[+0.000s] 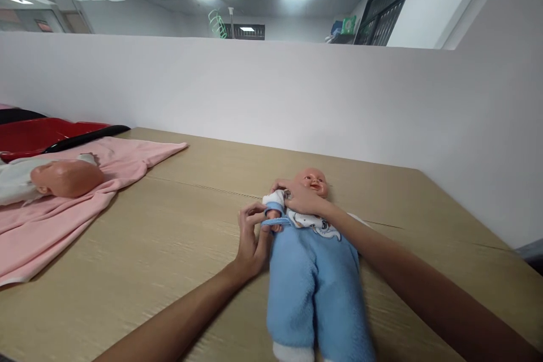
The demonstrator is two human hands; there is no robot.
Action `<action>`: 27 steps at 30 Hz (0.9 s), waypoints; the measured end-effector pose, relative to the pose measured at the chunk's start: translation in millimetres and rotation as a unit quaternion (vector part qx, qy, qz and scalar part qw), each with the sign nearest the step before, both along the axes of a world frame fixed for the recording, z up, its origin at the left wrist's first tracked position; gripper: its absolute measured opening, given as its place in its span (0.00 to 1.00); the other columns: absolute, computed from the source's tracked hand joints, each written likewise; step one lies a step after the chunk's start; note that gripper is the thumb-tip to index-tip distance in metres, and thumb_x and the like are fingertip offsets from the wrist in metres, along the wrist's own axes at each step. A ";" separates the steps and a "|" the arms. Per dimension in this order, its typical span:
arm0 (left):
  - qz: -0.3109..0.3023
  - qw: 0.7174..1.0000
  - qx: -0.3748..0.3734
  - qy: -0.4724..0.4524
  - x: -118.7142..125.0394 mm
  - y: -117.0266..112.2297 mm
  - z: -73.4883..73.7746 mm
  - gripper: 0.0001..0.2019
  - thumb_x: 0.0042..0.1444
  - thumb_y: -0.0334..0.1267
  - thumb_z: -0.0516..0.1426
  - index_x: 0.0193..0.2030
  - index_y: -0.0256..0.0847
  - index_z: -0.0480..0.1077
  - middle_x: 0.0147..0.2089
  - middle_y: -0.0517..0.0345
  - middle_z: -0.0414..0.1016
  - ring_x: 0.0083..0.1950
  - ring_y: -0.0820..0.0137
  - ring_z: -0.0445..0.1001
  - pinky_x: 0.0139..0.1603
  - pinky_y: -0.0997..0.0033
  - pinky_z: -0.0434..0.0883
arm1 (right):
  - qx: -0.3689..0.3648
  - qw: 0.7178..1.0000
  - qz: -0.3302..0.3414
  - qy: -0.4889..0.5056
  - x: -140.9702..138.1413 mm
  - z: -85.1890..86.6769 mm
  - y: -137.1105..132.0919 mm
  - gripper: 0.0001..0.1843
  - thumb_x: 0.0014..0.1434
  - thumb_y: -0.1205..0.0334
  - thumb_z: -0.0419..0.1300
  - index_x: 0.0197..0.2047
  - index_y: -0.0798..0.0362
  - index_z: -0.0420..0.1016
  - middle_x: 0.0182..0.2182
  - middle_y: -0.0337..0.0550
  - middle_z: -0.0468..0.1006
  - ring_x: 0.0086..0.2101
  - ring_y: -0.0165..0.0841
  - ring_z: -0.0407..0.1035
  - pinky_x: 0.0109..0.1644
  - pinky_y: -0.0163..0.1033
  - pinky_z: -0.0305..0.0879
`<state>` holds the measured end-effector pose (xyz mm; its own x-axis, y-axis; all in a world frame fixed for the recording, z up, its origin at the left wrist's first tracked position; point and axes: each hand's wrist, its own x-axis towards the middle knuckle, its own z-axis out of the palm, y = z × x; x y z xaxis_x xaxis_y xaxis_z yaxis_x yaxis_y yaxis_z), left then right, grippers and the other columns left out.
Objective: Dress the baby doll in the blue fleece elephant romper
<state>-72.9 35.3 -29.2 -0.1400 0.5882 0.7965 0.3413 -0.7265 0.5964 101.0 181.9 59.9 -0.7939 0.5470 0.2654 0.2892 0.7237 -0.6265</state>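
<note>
A baby doll (311, 181) lies on its back on the table, head away from me. It wears a white printed top (318, 225) and fluffy blue trousers (316, 277). Beside the doll's arm, my left hand (253, 235) pinches a blue edge (278, 220) close to the doll's small hand; I cannot tell whether it is the cuff or part of the trousers. My right hand (303, 198) reaches across the doll's chest, its fingers curled on the white sleeve (275, 199) near the shoulder. My right forearm hides part of the top.
At the left, another doll (70, 177) in white lies on a pink blanket (131, 167). Behind it is a red tub (46, 133) with a black rim. A low white wall (263, 90) with glass above bounds the tan table (190, 226) at the back.
</note>
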 end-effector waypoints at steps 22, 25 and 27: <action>-0.206 0.840 -0.369 -0.339 -3.3 60.7 -5.1 0.25 0.59 0.61 0.68 0.48 0.44 0.67 0.43 0.61 0.74 0.41 0.71 0.73 0.45 0.72 0.71 | -0.024 0.973 -0.215 0.079 29.7 -7.9 -48.2 0.20 0.75 0.43 0.54 0.36 0.48 0.67 0.32 0.38 0.75 0.34 0.37 0.68 0.42 0.42 0.60; -0.216 0.836 -0.397 -0.312 -7.6 66.8 -4.0 0.28 0.54 0.61 0.71 0.48 0.43 0.69 0.44 0.58 0.77 0.40 0.70 0.73 0.42 0.72 0.71 | -0.026 0.963 -0.240 0.117 31.1 -17.1 -43.0 0.20 0.74 0.42 0.53 0.38 0.47 0.64 0.34 0.38 0.74 0.38 0.38 0.70 0.47 0.43 0.62; -0.221 0.846 -0.399 -0.276 -12.8 69.6 -3.4 0.26 0.56 0.60 0.70 0.48 0.43 0.71 0.45 0.57 0.78 0.42 0.69 0.74 0.43 0.72 0.71 | -0.038 0.960 -0.241 0.137 33.1 -21.6 -40.7 0.20 0.74 0.40 0.53 0.38 0.47 0.64 0.34 0.38 0.73 0.39 0.38 0.70 0.48 0.42 0.63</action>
<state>-85.7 104.9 -32.6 0.0130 0.9999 0.0055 -0.3487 -0.0006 0.9372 134.1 141.2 38.2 -0.3504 0.8592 0.3730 0.3952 0.4966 -0.7728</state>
